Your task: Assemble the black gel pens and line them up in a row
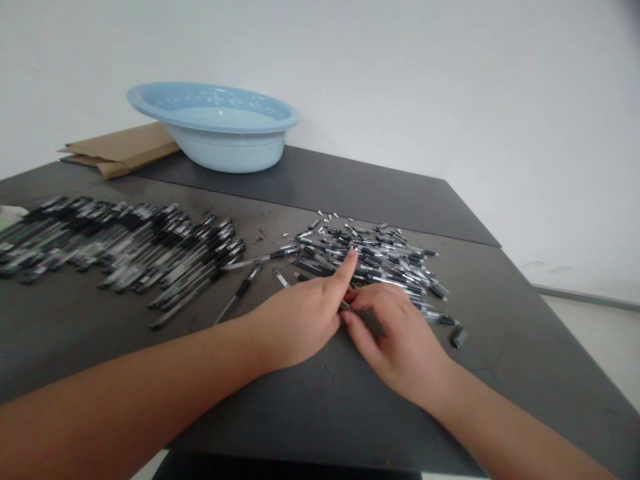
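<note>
In the head view, my left hand (307, 320) is curled at the near edge of a pile of pen parts, its thumb raised and its other fingers mostly hidden. My right hand (395, 330) meets it, thumb and fingertips pinched on a thin grey pen (345, 305) that runs into my left hand. Most of that pen is covered by my fingers. Beyond both hands lie loose pen parts (390, 260), with black grips, clear barrels and small silver tips. From behind my left wrist pokes a clear pen end (281, 278); I cannot tell whether it is held.
Several rows of black-gripped pens (130, 243) lie slanted on the left of the dark table (280, 427). One pen (243, 290) lies apart from them. At the back stand a light blue basin (230, 150) and a brown paper bag (125, 147). A black cap (459, 337) sits right.
</note>
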`<state>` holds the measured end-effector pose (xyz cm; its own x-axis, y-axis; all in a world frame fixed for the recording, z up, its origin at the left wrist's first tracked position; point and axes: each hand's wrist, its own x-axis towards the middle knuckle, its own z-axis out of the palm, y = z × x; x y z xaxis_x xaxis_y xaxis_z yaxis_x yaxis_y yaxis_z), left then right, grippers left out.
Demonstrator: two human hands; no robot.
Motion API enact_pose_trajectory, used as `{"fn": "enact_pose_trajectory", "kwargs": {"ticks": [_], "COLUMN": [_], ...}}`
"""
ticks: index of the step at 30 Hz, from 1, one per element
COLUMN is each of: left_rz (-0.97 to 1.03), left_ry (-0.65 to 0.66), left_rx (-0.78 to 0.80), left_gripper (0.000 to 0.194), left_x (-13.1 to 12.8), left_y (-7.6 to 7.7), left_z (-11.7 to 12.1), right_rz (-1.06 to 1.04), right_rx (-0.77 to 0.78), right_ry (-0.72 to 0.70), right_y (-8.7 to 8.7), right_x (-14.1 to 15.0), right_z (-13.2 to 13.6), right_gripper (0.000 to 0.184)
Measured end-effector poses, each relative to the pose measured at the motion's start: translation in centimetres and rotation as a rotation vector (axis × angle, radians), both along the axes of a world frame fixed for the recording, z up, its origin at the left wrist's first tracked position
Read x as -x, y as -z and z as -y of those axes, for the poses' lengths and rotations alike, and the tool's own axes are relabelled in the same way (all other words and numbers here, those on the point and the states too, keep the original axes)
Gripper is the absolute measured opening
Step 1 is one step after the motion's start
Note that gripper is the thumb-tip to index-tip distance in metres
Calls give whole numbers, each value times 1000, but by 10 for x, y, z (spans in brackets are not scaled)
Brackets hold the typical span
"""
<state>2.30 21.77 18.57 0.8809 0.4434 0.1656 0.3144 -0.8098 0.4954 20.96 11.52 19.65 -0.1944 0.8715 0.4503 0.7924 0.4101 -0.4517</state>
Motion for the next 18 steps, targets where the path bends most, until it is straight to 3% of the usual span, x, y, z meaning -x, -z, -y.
{"fn": "enact_pose_trajectory", "kwargs": {"ticks": [3,6,18], "left_rz": [11,4,-43], "left_ry": [-114,-116,-37], "left_rx": [-55,-117,-112], "left_gripper": [65,44,37], "left_x": [4,6,4], "left_y": [-4,-8,-11], "left_z": [-8,-15,-15], "right_rz": [-201,-299,-204], "right_rx": [-101,-129,37], "right_ry": [58,119,83], "right_y": [4,7,0], "right_x": [-12,-22,-29], "right_z": [1,3,4], "right_gripper": [18,19,17]}}
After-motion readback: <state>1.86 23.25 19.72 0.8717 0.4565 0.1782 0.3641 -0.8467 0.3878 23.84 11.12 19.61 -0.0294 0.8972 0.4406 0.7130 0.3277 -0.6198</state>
